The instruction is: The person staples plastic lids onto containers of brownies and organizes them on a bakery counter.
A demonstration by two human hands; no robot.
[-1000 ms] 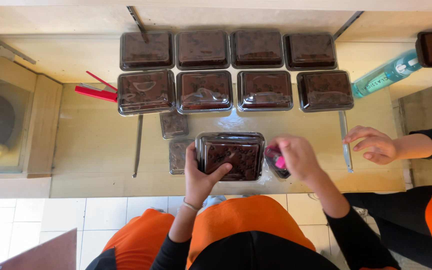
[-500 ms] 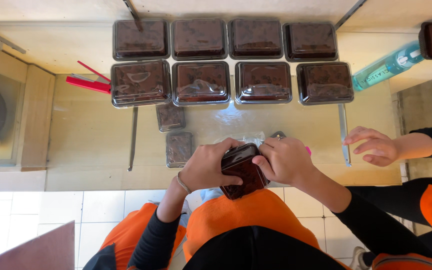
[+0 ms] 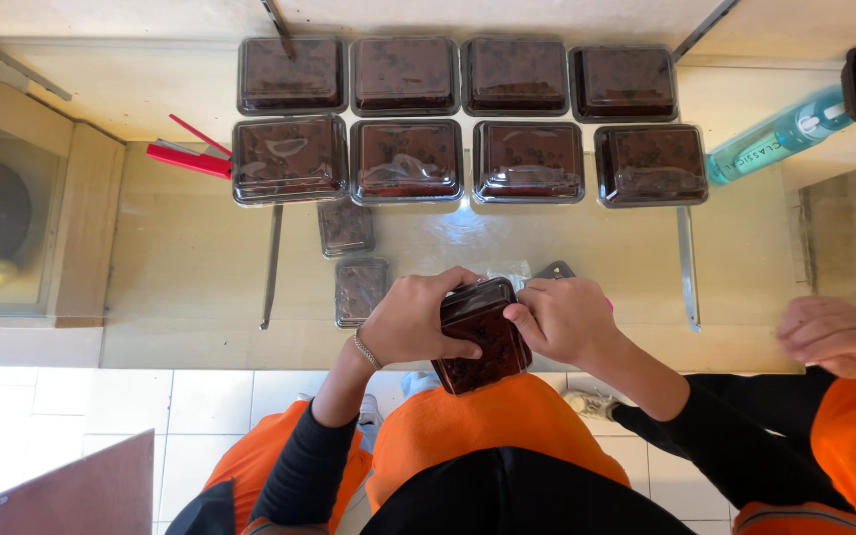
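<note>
Clear plastic box (image 3: 480, 337) of dark glossy filling, tilted, gripped by left hand (image 3: 410, 319) and right hand (image 3: 567, 319).

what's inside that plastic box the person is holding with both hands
The clear plastic box shows a dark brown, lumpy filling through its lid and side. The left hand and right hand cover both ends, so the filling there is hidden.

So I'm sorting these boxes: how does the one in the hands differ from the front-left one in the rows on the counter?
The held box is tilted and gripped by both hands, left hand and right hand; the front-left box lies flat, untouched. The held box is off the counter; the other sits in a row. Both are clear, lidded, with dark filling.
</note>
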